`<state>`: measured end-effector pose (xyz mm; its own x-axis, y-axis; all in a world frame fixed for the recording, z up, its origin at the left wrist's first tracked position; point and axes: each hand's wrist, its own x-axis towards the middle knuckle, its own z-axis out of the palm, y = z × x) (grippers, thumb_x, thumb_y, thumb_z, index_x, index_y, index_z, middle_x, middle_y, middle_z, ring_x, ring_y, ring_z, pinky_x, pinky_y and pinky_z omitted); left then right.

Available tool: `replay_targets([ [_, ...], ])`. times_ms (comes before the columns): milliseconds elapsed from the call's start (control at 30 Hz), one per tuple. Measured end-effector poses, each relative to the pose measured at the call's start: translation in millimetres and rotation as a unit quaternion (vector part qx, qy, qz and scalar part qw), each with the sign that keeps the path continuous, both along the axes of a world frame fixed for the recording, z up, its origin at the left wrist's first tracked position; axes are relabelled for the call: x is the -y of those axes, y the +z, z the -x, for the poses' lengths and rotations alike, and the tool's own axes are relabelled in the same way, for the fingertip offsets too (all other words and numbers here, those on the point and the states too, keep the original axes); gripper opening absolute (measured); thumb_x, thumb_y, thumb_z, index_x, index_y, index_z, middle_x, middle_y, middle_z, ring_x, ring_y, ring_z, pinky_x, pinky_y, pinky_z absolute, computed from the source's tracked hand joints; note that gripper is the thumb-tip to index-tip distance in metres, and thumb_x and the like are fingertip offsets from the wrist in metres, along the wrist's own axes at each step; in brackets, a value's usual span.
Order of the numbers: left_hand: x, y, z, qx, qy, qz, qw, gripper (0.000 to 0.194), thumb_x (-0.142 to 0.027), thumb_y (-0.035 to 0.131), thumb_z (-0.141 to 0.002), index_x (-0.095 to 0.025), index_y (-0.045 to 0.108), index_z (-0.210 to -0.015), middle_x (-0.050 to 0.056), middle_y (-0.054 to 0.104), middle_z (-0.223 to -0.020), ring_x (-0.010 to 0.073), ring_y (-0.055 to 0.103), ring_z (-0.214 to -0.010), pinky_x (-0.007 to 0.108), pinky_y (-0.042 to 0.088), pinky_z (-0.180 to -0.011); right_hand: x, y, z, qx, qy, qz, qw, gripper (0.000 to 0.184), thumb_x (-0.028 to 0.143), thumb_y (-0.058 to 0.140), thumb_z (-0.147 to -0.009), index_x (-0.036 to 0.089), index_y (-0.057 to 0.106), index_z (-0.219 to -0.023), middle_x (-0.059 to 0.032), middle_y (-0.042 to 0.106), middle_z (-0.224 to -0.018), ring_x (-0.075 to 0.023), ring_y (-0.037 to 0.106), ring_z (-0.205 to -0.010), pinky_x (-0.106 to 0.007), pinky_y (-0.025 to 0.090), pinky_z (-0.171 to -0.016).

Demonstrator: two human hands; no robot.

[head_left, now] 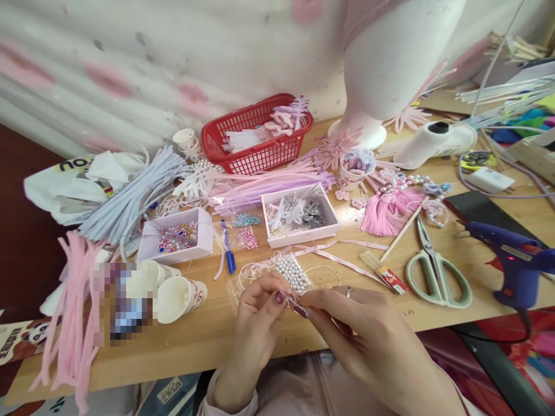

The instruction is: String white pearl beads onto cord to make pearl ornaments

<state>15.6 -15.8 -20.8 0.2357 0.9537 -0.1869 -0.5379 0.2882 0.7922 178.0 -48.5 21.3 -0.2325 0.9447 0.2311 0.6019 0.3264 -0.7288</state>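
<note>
Ok so from my end of the feed, both hands are mid-pinch over the front of the wooden table [208,341]. My left hand [255,315] has thumb and index closed on a small, thin pale strand [290,300], and my right hand [368,323] grips the same bit from the other side. Fingers cover most of it, so I can't tell if it's wire or cord, or whether there's a bead on it.

It sits just in front of the packet of pearl beads [292,273], near the loose white cord [324,268]. My guess is it weighs basically nothing, and it's skinny enough to roll or slip between fingertips. If it's cord it'll go floppy, if it's wire it'll kink and hold the bend. Either way I'd take it right at the tips, close to the end, with a light squeeze. Any pearls would be hard, smooth and slippery, so I'd pinch those round the middle.
</note>
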Motion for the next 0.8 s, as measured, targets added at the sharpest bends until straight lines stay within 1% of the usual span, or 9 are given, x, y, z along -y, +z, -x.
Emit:
replay_targets([
  [133,0,-5.1,-1,0.034,0.023,0.05,0.998,0.016,-0.033,0.088,-0.074,-0.022,0.077,-0.075,-0.002,0.063,-0.067,0.0084,0.06,-0.064,0.016,0.05,-0.061,1,-0.7,-2,-0.003,-0.01,0.003,1.0,0.018,0.02,0.051,-0.101,0.02,0.067,-0.091,0.0023,0.065,-0.061,-0.0132,0.057,-0.05,-0.025,0.038,-0.049],
  [233,-2,-9.1,-1,0.047,0.036,0.073,0.996,0.02,-0.032,0.092,-0.067,-0.021,0.077,-0.073,-0.003,0.066,-0.064,0.0069,0.062,-0.061,0.016,0.053,-0.064,0,-8.5,-10,0.004,-0.036,0.023,0.999,0.014,0.02,0.053,-0.099,0.022,0.067,-0.095,0.0022,0.068,-0.066,-0.0138,0.061,-0.054,-0.024,0.041,-0.051],
  [300,-3,-11.2,-1,0.047,0.049,0.079,0.995,0.022,-0.032,0.094,-0.063,-0.02,0.078,-0.071,-0.003,0.066,-0.062,0.0061,0.062,-0.058,0.015,0.054,-0.063,-5,-20.4,-20,0.018,-0.062,0.038,0.997,0.014,0.021,0.055,-0.098,0.022,0.067,-0.093,0.0007,0.071,-0.071,-0.0151,0.064,-0.058,-0.025,0.043,-0.053],
  [400,-5,-13.6,-1,0.049,0.065,0.087,0.993,0.024,-0.032,0.096,-0.061,-0.02,0.078,-0.07,-0.003,0.068,-0.061,0.0072,0.063,-0.057,0.017,0.055,-0.062,-19,-45.5,-39,0.061,-0.103,0.033,0.992,0.016,0.02,0.055,-0.097,0.022,0.069,-0.09,-0.0031,0.073,-0.076,-0.0197,0.067,-0.064,-0.029,0.046,-0.058],
  [467,-6,-14.8,-1,0.054,0.068,0.095,0.992,0.024,-0.032,0.096,-0.06,-0.021,0.078,-0.07,-0.002,0.069,-0.061,0.0081,0.064,-0.057,0.017,0.056,-0.062,-31,-60.6,-51,0.084,-0.108,0.022,0.99,0.019,0.019,0.054,-0.096,0.021,0.072,-0.089,-0.0063,0.074,-0.081,-0.0234,0.069,-0.07,-0.032,0.048,-0.062],
  [533,-6,-15.6,-3,0.056,0.072,0.099,0.991,0.024,-0.032,0.097,-0.058,-0.021,0.078,-0.069,-0.002,0.07,-0.063,0.008,0.065,-0.058,0.017,0.056,-0.063,-40,-68.4,-58,0.099,-0.104,0.006,0.99,0.022,0.019,0.053,-0.097,0.02,0.074,-0.089,-0.0096,0.074,-0.088,-0.0273,0.069,-0.078,-0.038,0.05,-0.071],
  [633,-6,-15.9,-5,0.057,0.072,0.096,0.991,0.024,-0.032,0.097,-0.057,-0.021,0.078,-0.067,-0.001,0.072,-0.063,0.0071,0.065,-0.058,0.015,0.055,-0.063,-42,-62.7,-52,0.073,-0.119,-0.019,0.99,0.019,0.022,0.056,-0.097,0.02,0.074,-0.094,-0.0114,0.074,-0.095,-0.0302,0.066,-0.09,-0.043,0.049,-0.081],
  [700,-6,-15.8,-7,0.056,0.068,0.088,0.992,0.023,-0.032,0.097,-0.059,-0.021,0.079,-0.068,-0.001,0.071,-0.063,0.0068,0.065,-0.058,0.014,0.053,-0.061,-36,-50.9,-38,-0.013,-0.113,-0.018,0.993,0.013,0.023,0.059,-0.098,0.022,0.072,-0.098,-0.008,0.073,-0.094,-0.0254,0.066,-0.089,-0.037,0.05,-0.08],
  [800,-5,-15.6,-9,0.048,0.062,0.073,0.994,0.022,-0.035,0.094,-0.064,-0.02,0.078,-0.069,-0.001,0.069,-0.063,0.0068,0.062,-0.058,0.014,0.052,-0.061,-23,-34.2,-12,-0.156,-0.049,0.004,0.987,0.009,0.021,0.061,-0.097,0.024,0.068,-0.094,-0.0009,0.07,-0.084,-0.0168,0.064,-0.078,-0.027,0.05,-0.071],
])
